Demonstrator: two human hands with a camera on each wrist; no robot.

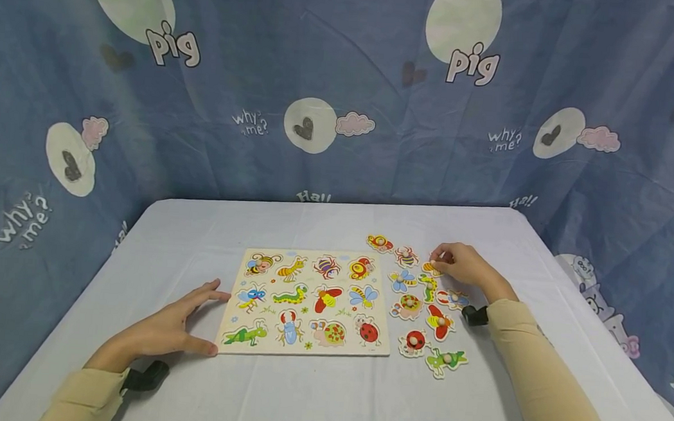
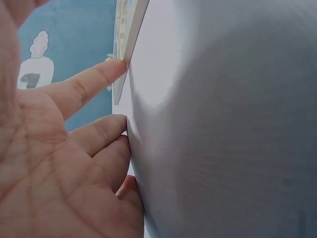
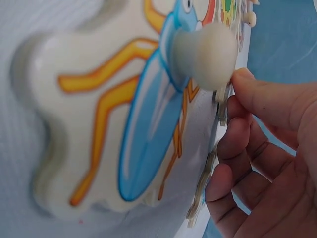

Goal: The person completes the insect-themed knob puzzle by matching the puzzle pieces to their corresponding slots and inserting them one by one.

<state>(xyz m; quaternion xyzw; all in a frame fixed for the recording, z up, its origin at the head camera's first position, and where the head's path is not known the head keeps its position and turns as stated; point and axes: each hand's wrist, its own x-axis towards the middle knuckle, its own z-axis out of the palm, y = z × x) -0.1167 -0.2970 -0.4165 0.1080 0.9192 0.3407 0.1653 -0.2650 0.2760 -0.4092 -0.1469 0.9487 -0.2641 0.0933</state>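
A wooden puzzle board [image 1: 300, 356] printed with insects lies on the white table. Beside its left edge, my left hand [image 1: 164, 325] has its fingers spread, with thumb and a fingertip at the board's edge. Right of the board are knobbed puzzle pieces. At the far side of this group, my right hand [image 1: 465, 265] pinches an orange-striped insect puzzle piece [image 1: 430, 268], mostly covered by the fingers. Close to the right wrist camera is a blue beetle piece [image 3: 148, 134] with a round wooden knob [image 3: 213, 57]; the curled fingers are beyond it.
Near my right hand lie a spider piece [image 1: 406, 257], a caterpillar piece [image 1: 427, 287] and a blue dragonfly-like piece [image 1: 403, 281]. Closer to me are a ladybug piece [image 1: 414, 341] and a green grasshopper piece [image 1: 446, 361]. A blue patterned cloth [image 1: 346, 63] hangs behind the table.
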